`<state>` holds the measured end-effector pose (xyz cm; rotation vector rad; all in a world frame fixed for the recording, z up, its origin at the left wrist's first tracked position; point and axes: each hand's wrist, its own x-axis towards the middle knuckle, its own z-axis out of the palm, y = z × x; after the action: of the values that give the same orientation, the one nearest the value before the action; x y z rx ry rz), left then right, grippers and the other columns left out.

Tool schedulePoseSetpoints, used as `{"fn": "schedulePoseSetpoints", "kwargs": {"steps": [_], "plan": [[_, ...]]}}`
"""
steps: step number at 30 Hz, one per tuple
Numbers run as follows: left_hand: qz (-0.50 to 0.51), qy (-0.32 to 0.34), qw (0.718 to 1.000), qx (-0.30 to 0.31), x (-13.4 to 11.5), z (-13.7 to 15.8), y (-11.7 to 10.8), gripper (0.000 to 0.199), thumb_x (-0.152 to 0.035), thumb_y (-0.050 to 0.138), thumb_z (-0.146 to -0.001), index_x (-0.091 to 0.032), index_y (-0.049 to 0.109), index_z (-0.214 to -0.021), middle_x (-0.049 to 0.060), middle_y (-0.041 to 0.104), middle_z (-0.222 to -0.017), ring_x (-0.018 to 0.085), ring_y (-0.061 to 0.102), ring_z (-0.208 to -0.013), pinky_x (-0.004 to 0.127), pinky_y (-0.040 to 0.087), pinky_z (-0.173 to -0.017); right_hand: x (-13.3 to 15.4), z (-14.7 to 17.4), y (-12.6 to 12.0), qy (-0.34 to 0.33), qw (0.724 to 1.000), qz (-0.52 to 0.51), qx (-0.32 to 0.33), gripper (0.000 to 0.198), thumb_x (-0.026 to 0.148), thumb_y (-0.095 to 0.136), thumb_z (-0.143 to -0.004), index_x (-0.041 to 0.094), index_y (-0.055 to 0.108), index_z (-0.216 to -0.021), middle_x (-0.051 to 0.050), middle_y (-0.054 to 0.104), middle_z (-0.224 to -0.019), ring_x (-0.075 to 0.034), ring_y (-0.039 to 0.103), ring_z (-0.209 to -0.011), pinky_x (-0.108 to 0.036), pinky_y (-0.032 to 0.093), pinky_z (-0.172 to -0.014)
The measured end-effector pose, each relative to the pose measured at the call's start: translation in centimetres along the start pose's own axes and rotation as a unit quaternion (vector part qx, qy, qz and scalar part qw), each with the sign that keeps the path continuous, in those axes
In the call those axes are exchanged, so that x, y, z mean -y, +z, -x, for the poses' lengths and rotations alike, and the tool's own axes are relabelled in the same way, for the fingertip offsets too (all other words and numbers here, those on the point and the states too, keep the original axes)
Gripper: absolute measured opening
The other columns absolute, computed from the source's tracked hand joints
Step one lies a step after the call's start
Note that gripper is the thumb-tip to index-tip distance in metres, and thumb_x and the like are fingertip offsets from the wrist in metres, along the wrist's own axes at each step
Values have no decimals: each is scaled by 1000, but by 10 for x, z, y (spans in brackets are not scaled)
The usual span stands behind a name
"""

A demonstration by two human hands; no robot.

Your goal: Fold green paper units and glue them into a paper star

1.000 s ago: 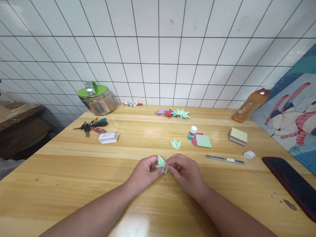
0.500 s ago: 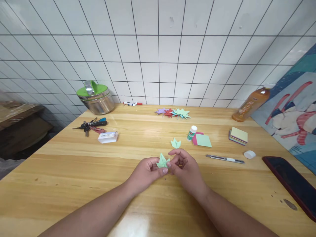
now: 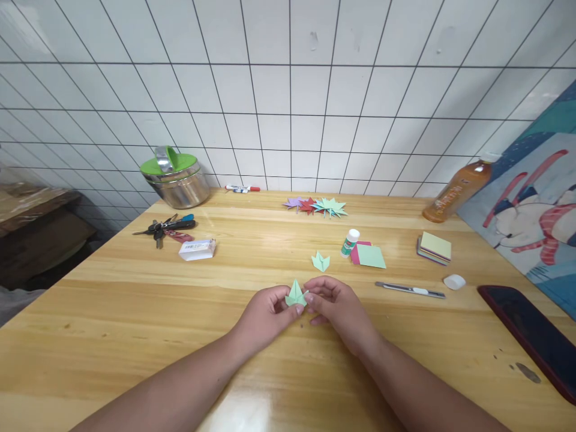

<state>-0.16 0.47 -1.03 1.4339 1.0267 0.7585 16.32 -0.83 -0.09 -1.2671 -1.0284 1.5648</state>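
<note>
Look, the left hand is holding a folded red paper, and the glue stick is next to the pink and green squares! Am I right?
Almost! The folded paper in the left hand is light green, not red, as the head view shows. The glue stick is indeed next to the pink square and green square.

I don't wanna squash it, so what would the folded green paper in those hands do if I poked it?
The folded green paper is probably very light, being small and thin. Its visible creases likely make it stiffish rather than floppy. Its pointed tip might bend, though, since it sticks up free.
</note>
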Motion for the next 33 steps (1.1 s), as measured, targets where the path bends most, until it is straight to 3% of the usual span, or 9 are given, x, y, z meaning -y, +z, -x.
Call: {"fn": "schedulePoseSetpoints", "kwargs": {"steps": [3, 7, 16, 26, 30, 33], "plan": [[-10, 1, 1000, -6, -1, 0, 0, 27, -39, 65, -70, -14, 67, -80, 1, 61, -64, 14, 52, -60, 21, 37, -54, 0, 0, -1, 11, 1000, 3, 0, 28, 38, 73, -61, 17, 61, -74, 1, 61, -70, -11, 56, -60, -23, 50, -52], [-9, 2, 1000, 3, 0, -1, 0, 27, -38, 65, -70, -14, 68, -81, 1, 61, -65, 14, 52, -61, 21, 38, -54, 1, 0, -2, 11, 1000, 8, 3, 28, 39, 71, -63, 18, 66, -81, -1, 64, -75, -12, 57, -63, -24, 49, -54], [-22, 16, 999, 17, 0, -1, 0, 24, -36, 62, -74, -13, 64, -82, 1, 59, -67, 13, 49, -61, 22, 36, -56, 4, 2, 1, 18, 1000, -6, -5, 30, 40, 76, -57, 16, 63, -68, -2, 64, -71, -11, 57, -61, -25, 49, -58], [16, -11, 999, 27, 1, 0, -4, 25, -37, 63, -73, -14, 60, -65, -1, 57, -58, 11, 48, -55, 21, 34, -54, 5, 0, -6, -4, 998, -54, -30, 27, 39, 73, -62, 15, 65, -71, 2, 57, -60, -9, 51, -52, -25, 50, -55], [18, -16, 999, 23, 0, 0, -6, 25, -37, 62, -74, -13, 62, -70, 0, 58, -60, 11, 49, -55, 22, 36, -55, 4, 2, -4, 1, 1000, 10, 11, 30, 43, 67, -67, 16, 66, -81, 1, 59, -61, -10, 54, -54, -26, 49, -54], [14, -20, 999, 24, -2, 0, -4, 25, -38, 61, -75, -13, 61, -72, 0, 57, -61, 11, 48, -55, 21, 36, -54, 0, 2, 1, -11, 998, 62, 22, 27, 41, 68, -66, 16, 62, -75, 1, 59, -58, -10, 53, -52, -24, 48, -52]]}}
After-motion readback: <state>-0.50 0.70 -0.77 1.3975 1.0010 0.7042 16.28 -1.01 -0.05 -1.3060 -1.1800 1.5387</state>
